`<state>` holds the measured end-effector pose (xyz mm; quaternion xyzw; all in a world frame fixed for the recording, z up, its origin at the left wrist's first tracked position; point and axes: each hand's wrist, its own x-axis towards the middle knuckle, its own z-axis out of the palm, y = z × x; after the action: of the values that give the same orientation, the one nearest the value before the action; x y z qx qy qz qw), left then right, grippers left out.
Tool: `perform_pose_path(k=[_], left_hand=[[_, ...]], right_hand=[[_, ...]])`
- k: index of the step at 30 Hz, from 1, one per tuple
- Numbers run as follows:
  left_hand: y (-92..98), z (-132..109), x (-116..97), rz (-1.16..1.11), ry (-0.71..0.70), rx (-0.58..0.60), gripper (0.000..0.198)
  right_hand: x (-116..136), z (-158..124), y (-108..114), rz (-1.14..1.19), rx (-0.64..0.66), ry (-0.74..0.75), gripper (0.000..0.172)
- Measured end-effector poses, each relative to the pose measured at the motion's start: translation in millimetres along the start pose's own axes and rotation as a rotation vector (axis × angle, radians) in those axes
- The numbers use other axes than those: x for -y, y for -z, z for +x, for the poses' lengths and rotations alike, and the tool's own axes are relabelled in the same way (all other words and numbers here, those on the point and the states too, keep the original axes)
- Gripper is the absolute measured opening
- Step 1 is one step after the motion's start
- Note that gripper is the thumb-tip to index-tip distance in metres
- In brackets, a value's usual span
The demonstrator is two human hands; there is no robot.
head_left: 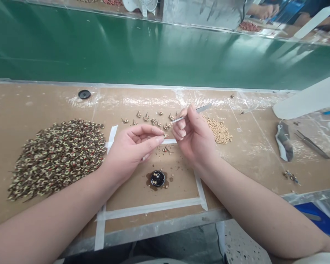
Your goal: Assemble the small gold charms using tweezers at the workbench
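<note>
Head view: the left hand (129, 146) pinches a tiny part (165, 135) between thumb and forefinger, held above the taped square (154, 209) on the bench (22, 106). There the tweezers (203, 108), which the right hand (195, 139) has its fingers closed round, can meet it tip-on. A dark dish (157, 178) sits just below, close to both hands. A spotted pile (57, 157) lies to the left, beads (220, 131) to the right and small pieces (151, 119) behind; nothing blocks the hands

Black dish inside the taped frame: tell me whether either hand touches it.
No: the black dish lies clear of both, the left hand pinching a small piece and the right hand holding tweezers.
</note>
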<state>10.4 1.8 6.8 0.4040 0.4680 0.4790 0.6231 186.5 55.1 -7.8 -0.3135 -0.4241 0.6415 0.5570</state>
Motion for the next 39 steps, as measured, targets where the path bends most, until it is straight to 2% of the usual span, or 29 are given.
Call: perform_pose_path(k=[4,9,15,20,32,39], left_hand=[[1.6,1.5,2.8,0.029,-0.027,-0.018,0.014],[3.4,2.8,4.8,0.017,-0.003,-0.063,0.032],[3.1,2.5,4.3,0.120,-0.056,-0.061,0.015],[3.2,0.8,4.7,0.180,-0.064,-0.070,0.017],[-1.6,-4.3,-1.2,0.268,-0.039,-0.097,0.030],[-1.9,-3.2,-2.1,0.268,-0.029,-0.103,0.027]], right_hand=[[-1.6,1.0,3.9,-0.046,0.025,0.045,0.050],[-1.3,1.2,3.1,-0.095,-0.047,0.051,0.052],[0.6,-1.1,1.9,-0.165,-0.031,0.097,0.049],[0.6,-5.5,2.0,-0.251,-0.058,0.100,0.048],[-1.9,-7.0,-1.0,-0.284,-0.084,0.061,0.048],[-3.3,-8.0,-0.1,-0.298,-0.081,0.075,0.043]])
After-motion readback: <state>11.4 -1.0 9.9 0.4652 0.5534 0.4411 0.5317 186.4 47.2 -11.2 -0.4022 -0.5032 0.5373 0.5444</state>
